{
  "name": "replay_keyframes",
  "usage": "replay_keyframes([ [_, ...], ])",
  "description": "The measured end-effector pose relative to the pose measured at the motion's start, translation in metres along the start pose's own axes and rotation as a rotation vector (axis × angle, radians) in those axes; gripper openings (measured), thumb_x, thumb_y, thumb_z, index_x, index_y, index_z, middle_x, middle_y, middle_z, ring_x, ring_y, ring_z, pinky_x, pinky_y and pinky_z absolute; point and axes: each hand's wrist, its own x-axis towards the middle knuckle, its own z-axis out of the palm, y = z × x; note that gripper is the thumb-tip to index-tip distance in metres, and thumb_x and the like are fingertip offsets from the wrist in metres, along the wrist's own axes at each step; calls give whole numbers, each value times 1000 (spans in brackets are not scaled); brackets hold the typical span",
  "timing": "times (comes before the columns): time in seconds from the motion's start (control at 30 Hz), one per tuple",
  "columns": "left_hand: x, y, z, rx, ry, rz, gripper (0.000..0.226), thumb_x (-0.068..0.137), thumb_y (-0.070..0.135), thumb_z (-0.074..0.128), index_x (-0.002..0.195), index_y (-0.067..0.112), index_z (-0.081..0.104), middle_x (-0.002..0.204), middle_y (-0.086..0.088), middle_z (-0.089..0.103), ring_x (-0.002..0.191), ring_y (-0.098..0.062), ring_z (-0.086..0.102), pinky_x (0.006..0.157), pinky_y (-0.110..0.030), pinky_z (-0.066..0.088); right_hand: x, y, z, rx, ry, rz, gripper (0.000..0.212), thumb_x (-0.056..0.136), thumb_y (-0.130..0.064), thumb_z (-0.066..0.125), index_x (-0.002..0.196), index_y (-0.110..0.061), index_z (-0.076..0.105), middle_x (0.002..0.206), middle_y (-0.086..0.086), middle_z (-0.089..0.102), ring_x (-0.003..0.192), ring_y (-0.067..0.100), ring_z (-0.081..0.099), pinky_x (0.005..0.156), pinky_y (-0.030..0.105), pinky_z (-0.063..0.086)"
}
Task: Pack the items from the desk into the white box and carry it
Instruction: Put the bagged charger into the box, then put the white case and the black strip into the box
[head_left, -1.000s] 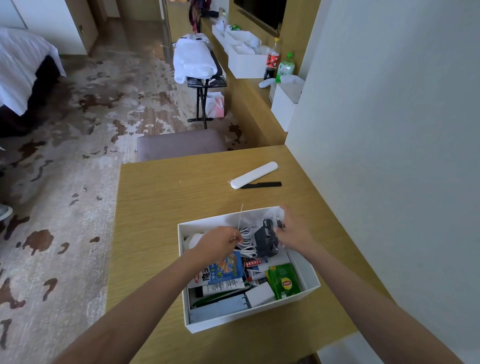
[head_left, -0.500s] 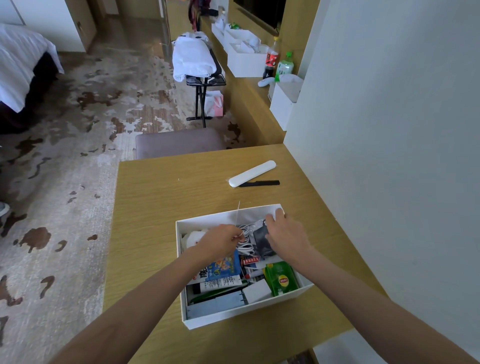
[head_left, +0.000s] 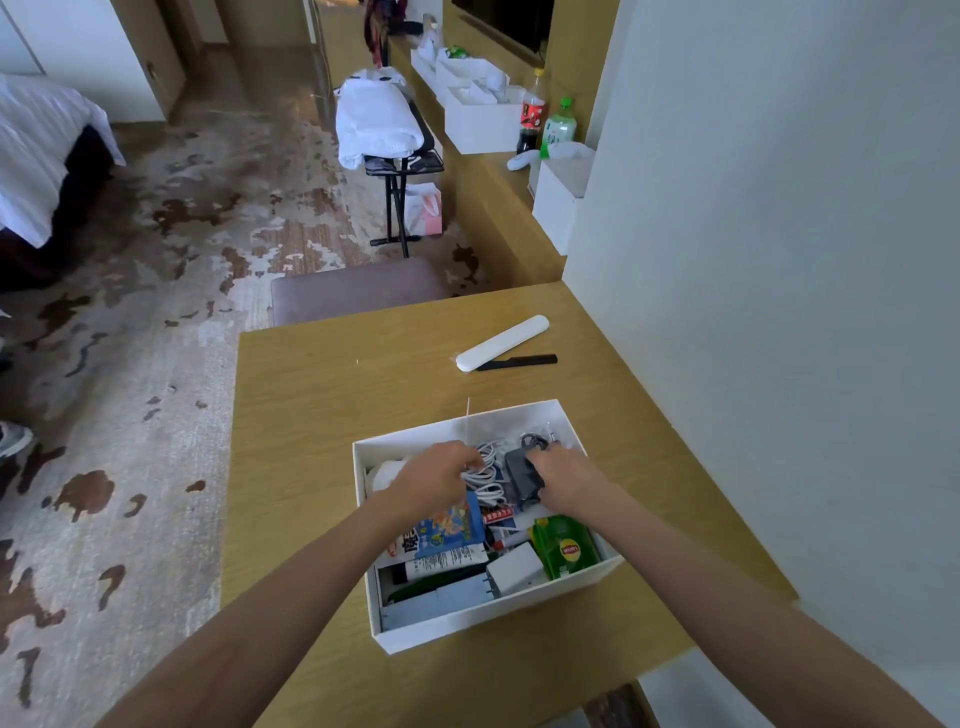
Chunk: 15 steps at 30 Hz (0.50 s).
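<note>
Two things, since you're in the room: where's the white box (head_left: 488, 618), and what are the hands on?

>> Box sits on the wooden desk (head_left: 322, 415), close to the near edge. Both hands are down in its far end, around 12 o'clock. The left hand (head_left: 436, 475) has its fingers curled round the coiled white cable (head_left: 485, 470). The right hand (head_left: 563, 475) is curled onto the black adapter (head_left: 519, 475) just beside it.

Anything else in there, or not packed?

>> Green Lipton packet (head_left: 566, 545) at about 4 o'clock in the box, with a white plug block (head_left: 514, 569) next to it. There's a blue packet (head_left: 452, 525) mid-box under the left wrist. Out on the desk at 12 o'clock from the box, well apart, lies a white oblong case (head_left: 501, 343) with a black comb (head_left: 519, 362) right against it.
</note>
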Motion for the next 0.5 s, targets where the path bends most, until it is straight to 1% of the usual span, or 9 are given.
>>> replay_keyframes([
  [0.1, 4, 6, -13, -26, 145, 30, 47, 77, -9, 47, 109, 19, 65, 119, -1, 63, 105, -16, 58, 83, -30, 49, -1, 11, -15, 198, 22, -22, 21, 88, -15, 57, 108, -10, 55, 112, 13, 60, 102, 29, 59, 75, 33, 47],
  [0.13, 6, 8, -19, -43, 202, 35, 45, 78, -9, 45, 106, 20, 66, 117, 1, 63, 101, -14, 59, 81, -29, 50, -2, 15, -21, 264, 55, -31, 25, 89, -18, 57, 114, -10, 56, 115, 11, 60, 102, 26, 59, 75, 31, 47],
  [0.23, 16, 15, -36, -71, 337, 85, 36, 85, -4, 41, 99, 17, 67, 111, 2, 66, 93, -11, 61, 79, -30, 54, -3, 28, -40, 457, 179, -11, 39, 92, -29, 55, 130, -18, 53, 128, 3, 57, 111, 21, 55, 88, 30, 45],
  [0.27, 22, 19, -41, -84, 375, 90, 34, 86, -2, 42, 97, 16, 68, 104, 2, 68, 85, -9, 62, 73, -28, 54, -2, 34, -47, 509, 220, 2, 39, 93, -31, 55, 131, -20, 54, 129, 1, 57, 113, 19, 55, 90, 28, 44],
  [0.3, 29, 23, -44, -124, 409, 70, 32, 86, -1, 43, 95, 16, 68, 93, 2, 68, 71, -4, 60, 63, -23, 52, 1, 41, -53, 544, 260, 8, 37, 94, -31, 54, 129, -19, 55, 127, 0, 58, 112, 17, 55, 89, 27, 43],
  [0.37, 49, 30, -49, -311, 444, -27, 31, 85, -1, 44, 88, 18, 69, 73, 4, 65, 45, 0, 47, 43, -16, 39, 10, 55, -63, 603, 339, 18, 27, 95, -25, 54, 119, -15, 60, 116, 0, 63, 102, 16, 59, 85, 26, 47],
  [0.4, 61, 33, -52, -411, 449, -83, 32, 85, -1, 46, 85, 19, 69, 71, 4, 64, 41, -1, 44, 39, -16, 36, 16, 62, -66, 624, 376, 27, 20, 94, -22, 54, 111, -15, 62, 107, 1, 65, 95, 15, 60, 81, 25, 49],
  [0.47, 85, 34, -57, -537, 430, -156, 33, 84, -1, 47, 82, 22, 69, 77, 4, 66, 46, -4, 48, 40, -16, 37, 31, 78, -70, 635, 404, 43, 12, 95, -17, 53, 102, -15, 62, 97, -1, 64, 87, 12, 59, 74, 22, 46],
  [0.5, 98, 33, -58, -567, 399, -172, 33, 85, 0, 47, 81, 24, 69, 83, 5, 67, 54, -6, 53, 44, -17, 42, 41, 85, -70, 638, 396, 51, 14, 95, -17, 52, 104, -14, 63, 99, -1, 64, 88, 11, 59, 75, 21, 46],
])
